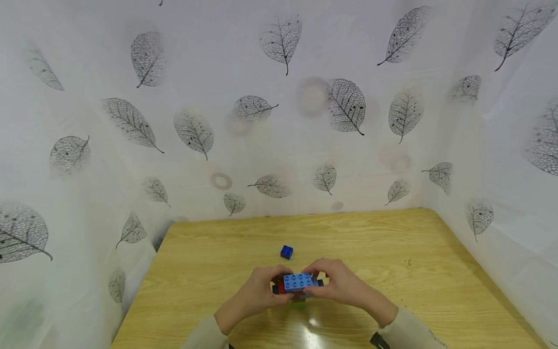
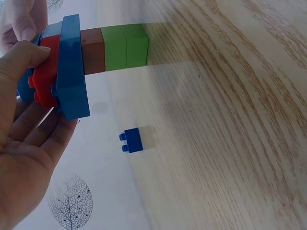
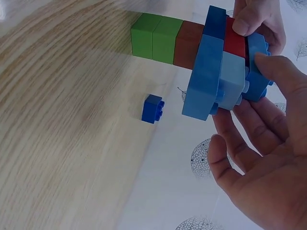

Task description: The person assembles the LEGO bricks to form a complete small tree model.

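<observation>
A brick tower stands on the table, with green bricks (image 2: 115, 49) at its foot and a brown brick (image 2: 93, 53) above them. Over these lies a wide blue layer (image 2: 72, 72), bearing a red brick (image 2: 46, 80) and a light blue brick (image 3: 231, 77). The topmost piece is a blue brick (image 1: 298, 282) with two rows of studs; a dark gap shows under part of it. My left hand (image 1: 263, 290) grips the tower's upper left side, thumb on the red brick. The right hand (image 1: 346, 287) holds the top blue brick between thumb and fingers.
A small dark blue brick (image 1: 286, 252) lies loose on the wooden table (image 1: 209, 261), just beyond the tower. Pale leaf-patterned sheeting (image 1: 279, 145) hangs behind the table and along both sides.
</observation>
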`<act>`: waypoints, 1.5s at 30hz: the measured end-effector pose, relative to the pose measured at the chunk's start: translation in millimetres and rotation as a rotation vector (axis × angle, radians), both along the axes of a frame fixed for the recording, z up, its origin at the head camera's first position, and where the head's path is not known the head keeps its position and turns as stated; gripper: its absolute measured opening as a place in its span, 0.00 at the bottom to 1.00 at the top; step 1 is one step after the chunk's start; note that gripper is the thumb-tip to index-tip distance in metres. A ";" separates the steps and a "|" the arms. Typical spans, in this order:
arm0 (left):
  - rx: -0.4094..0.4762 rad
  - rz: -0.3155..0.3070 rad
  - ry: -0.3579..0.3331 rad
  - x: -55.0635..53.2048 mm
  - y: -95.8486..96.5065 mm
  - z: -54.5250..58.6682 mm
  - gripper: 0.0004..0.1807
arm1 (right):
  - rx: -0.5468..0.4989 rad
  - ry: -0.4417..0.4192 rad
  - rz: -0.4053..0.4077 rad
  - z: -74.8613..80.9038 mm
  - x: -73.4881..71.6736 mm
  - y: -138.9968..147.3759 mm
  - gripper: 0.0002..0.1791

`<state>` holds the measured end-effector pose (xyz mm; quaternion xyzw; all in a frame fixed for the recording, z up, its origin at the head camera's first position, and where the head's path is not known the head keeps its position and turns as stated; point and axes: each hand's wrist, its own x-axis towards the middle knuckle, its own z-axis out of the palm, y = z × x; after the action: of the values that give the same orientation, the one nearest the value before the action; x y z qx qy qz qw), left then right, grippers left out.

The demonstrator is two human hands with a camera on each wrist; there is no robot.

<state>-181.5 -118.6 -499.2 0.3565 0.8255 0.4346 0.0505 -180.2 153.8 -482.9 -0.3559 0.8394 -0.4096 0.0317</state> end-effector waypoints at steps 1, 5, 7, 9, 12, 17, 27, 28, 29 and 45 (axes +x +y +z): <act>-0.002 -0.001 0.003 -0.1 0.1 0.3 0.23 | 0.003 0.000 0.000 0.4 0.2 -0.1 0.16; -0.015 -0.007 0.016 -0.8 0.3 1.7 0.23 | 0.010 -0.002 -0.008 0.7 0.5 -0.4 0.17; -0.028 -0.009 0.021 -1.5 0.5 2.2 0.23 | 0.008 0.001 -0.012 0.6 0.5 -0.2 0.17; -0.038 -0.013 0.018 -2.1 0.7 2.2 0.24 | 0.008 0.002 -0.014 0.4 0.4 0.0 0.16; -0.040 -0.021 0.020 -2.3 1.0 1.7 0.23 | 0.015 -0.007 -0.017 0.4 0.4 0.3 0.16; -0.008 -0.048 0.042 0.0 2.5 -0.1 0.20 | 0.035 -0.037 -0.018 -0.5 1.2 0.8 0.16; -0.017 -0.037 0.050 2.0 4.5 0.2 0.16 | 0.023 -0.020 -0.011 -2.2 4.0 0.1 0.17; -0.021 -0.035 0.048 2.1 4.6 0.5 0.16 | 0.027 -0.014 -0.016 -2.3 4.6 -0.2 0.17; -0.024 -0.034 0.051 2.2 4.7 0.8 0.17 | 0.033 -0.006 -0.020 -2.3 5.1 -0.5 0.17; -0.029 -0.027 0.056 3.3 7.4 4.1 0.22 | 0.070 0.071 -0.013 1.7 7.2 0.2 0.16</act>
<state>-178.2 -111.2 -495.1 0.3786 0.8280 0.4118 0.0385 -173.1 154.0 -481.2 -0.3633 0.8561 -0.3674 0.0118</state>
